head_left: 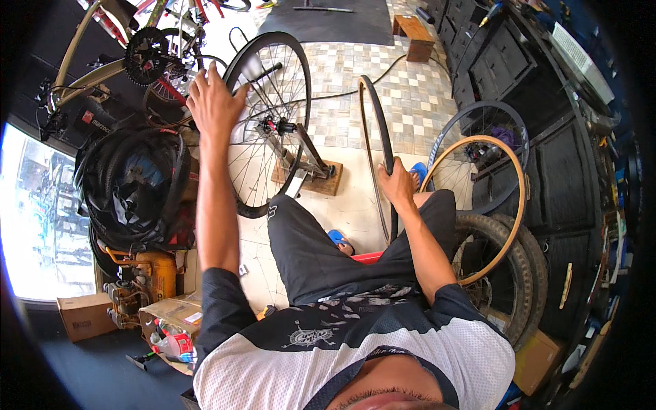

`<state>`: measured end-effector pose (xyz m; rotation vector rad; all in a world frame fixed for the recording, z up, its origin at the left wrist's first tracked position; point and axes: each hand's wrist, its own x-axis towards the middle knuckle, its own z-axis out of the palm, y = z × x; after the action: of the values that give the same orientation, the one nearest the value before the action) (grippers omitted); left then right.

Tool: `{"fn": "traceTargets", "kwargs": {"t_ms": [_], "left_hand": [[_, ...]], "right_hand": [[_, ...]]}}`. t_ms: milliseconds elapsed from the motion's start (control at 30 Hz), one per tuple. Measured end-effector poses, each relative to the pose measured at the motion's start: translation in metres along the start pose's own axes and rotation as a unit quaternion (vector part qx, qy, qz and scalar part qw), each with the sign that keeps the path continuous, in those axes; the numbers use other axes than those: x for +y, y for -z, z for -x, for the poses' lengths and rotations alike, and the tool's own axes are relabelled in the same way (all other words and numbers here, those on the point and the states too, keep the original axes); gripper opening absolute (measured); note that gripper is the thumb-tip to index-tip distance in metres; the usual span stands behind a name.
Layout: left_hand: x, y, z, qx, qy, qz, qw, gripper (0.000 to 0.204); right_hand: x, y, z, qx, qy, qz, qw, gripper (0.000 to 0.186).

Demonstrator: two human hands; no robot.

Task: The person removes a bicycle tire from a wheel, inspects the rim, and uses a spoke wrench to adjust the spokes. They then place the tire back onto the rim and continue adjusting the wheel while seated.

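Observation:
My right hand [396, 182] is closed around a black bicycle tire with tan sidewalls [375, 102], which stands upright as a narrow loop above my right leg. My left hand [216, 102] is raised, its fingers apart, beside the left edge of a spoked bicycle wheel [305, 75]. Whether it touches the rim, I cannot tell. That wheel has a deep black rim and stands upright in a truing stand [311, 154] with a wooden base [331, 181].
A tan hoop [523, 184] curves beside my right thigh, near another spoked wheel [517, 123] and knobby tires [536, 273]. At left are a bicycle frame [96, 73], piled black tires [102, 184] and a yellow compressor [157, 273]. Black drawers [560, 160] line the right; a wooden stool [415, 37] stands ahead.

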<state>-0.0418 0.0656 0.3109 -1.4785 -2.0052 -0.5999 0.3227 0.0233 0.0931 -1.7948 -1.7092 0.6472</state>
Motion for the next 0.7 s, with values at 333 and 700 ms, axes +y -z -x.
{"fn": "traceTargets", "kwargs": {"t_ms": [333,700], "left_hand": [[-0.064,-0.012,-0.056,-0.228,0.103,0.284,0.926,0.034],[-0.070,0.262,-0.207,-0.145,-0.015,0.190,0.971,0.046]], "right_hand": [[0.023,-0.018,-0.012,0.007,0.021,-0.073,0.997,0.034],[0.025,0.016,-0.033,0.113,-0.003,-0.152,0.982,0.034]]}}
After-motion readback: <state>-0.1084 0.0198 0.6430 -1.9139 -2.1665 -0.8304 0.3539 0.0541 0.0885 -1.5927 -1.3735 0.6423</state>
